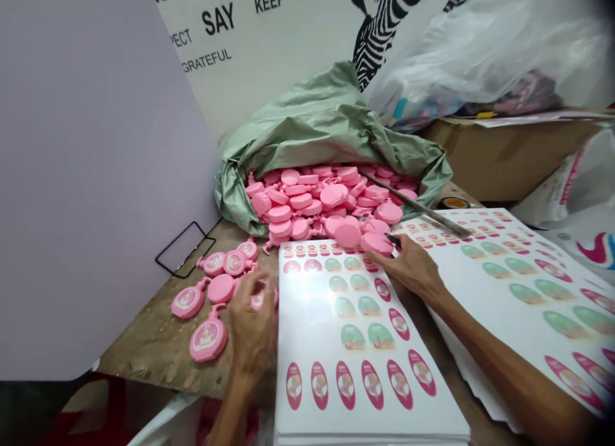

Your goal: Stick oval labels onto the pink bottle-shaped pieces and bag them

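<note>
The left hand (252,314) is closed in a pinch on one pink plastic piece (262,298), beside five labelled pink pieces (209,339) and one unlabelled piece (221,288) on the wooden table (144,343). The right hand (408,266) grips a small black-tipped tool (393,240) (too small to name) above the right edge of the nearer sticker sheet (307,324), one of two sheets, just below a heap of pink pieces (307,199) in a green plastic sack (331,122).

Bright light glares on the label sheet (307,298).
</note>
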A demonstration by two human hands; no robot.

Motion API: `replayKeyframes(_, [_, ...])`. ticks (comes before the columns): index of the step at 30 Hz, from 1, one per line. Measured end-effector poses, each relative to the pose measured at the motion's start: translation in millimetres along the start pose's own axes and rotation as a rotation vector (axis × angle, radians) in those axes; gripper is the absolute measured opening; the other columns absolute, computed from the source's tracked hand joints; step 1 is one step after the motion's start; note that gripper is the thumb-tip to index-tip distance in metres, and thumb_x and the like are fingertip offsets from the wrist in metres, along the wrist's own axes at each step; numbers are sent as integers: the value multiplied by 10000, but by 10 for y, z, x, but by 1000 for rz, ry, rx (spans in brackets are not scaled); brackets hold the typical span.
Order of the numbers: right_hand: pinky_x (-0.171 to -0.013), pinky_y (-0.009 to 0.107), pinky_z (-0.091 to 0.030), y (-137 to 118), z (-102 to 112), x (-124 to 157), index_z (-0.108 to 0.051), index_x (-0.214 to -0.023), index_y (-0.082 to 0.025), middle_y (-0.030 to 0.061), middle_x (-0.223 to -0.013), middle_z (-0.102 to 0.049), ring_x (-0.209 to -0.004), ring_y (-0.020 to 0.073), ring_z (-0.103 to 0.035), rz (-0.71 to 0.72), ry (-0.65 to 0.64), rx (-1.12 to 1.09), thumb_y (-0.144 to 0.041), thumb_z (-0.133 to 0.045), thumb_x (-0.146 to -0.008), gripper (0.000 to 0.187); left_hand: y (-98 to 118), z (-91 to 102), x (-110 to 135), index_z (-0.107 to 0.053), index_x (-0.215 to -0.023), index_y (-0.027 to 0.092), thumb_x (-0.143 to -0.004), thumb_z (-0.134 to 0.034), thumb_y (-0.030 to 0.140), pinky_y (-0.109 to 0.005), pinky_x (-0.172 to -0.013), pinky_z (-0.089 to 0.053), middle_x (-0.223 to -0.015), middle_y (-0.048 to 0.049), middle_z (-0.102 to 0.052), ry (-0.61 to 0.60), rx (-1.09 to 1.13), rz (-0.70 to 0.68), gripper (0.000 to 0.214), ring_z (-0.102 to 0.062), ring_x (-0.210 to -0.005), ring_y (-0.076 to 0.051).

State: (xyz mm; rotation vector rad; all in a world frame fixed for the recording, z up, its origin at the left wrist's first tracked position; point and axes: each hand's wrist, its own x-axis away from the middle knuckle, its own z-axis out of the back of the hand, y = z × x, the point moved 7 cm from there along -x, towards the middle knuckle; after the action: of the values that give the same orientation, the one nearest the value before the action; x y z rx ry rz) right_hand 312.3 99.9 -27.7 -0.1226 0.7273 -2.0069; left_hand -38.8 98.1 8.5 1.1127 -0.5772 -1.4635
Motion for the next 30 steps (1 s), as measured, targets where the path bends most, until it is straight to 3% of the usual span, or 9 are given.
replayKeyframes(3, [-642,317,-460,-25,39,199,-614,-889,-185,38,-776,-615,-712,196,-569,-144,-183,-491,-653,-725,-563,581,42,-630,186,-653,-919,166,-853,-576,429,-335,-775,-492,-954,-75,-671,-384,392,226,282,-612,-840,-195])
replayKeyframes(6, [-519,254,-390,-286,-97,582,-536,-717,-201,-30,-602,-438,-552,108,-399,-371,-568,-1072,-630,-703,-641,467,178,-1063,345,-649,-1003,156,-813,-636,463,-306,-802,-485,-1087,-94,-650,-569,710,413,361,-604,-944,-194])
replayKeyframes(10, [-508,224,-374,-707,-287,1127,-547,-757,-190,-32,-626,-390,-556,90,-354,-552,-957,-1416,-633,-635,-733,452,397,-1344,451,-655,-991,130,-777,-685,464,-294,-772,-486,-1013,-107,-669,-675,1063,559,398,-628,-890,-190])
replayKeyframes(13, [-469,219,-331,-800,-421,1295,-525,-721,-192,-39,-600,-369,-523,82,-303,-493,-1062,-1294,-680,-550,-778,492,340,-1277,396,-656,-912,106,-727,-747,377,-306,-769,-511,-891,-107,-691,-574,1206,652,341,-653,-842,-204])
replayKeyframes(15, [-461,230,-336,-775,-420,1211,-548,-729,-194,-34,-594,-405,-515,88,-313,-288,-974,-1050,-680,-518,-800,492,182,-1063,295,-652,-926,116,-711,-758,299,-331,-790,-534,-912,-112,-707,-431,1209,676,301,-670,-871,-223])
replayKeyframes(18, [-578,274,-449,-848,-279,1031,-628,-802,-202,10,-692,-562,-619,137,-488,140,-762,-717,-600,-465,-867,435,-100,-588,132,-632,-921,147,-729,-730,244,-362,-731,-575,-898,-101,-720,-216,1086,634,236,-686,-782,-213])
replayKeyframes(22, [-784,329,-493,-1100,-360,1131,-674,-1059,-269,39,-981,-706,-868,202,-645,540,-800,-479,-475,-410,-930,359,-267,-279,131,-597,-987,134,-743,-709,246,-330,-647,-591,-863,-102,-721,-221,913,608,292,-689,-684,-189])
replayKeyframes(26, [-614,335,-456,-1007,-500,902,-614,-1214,-237,92,-812,-720,-716,243,-666,476,-551,-124,-436,-438,-917,398,-280,-431,326,-549,-1072,139,-710,-740,253,-312,-616,-586,-858,-98,-718,-298,879,676,424,-706,-733,-217])
replayKeyframes(30, [-577,316,-394,-770,-343,528,-554,-1247,-181,112,-839,-708,-697,245,-642,402,-258,32,-406,-433,-916,418,-348,-590,515,-575,-1018,131,-696,-757,302,-321,-627,-578,-840,-94,-707,-365,807,719,407,-686,-693,-202])
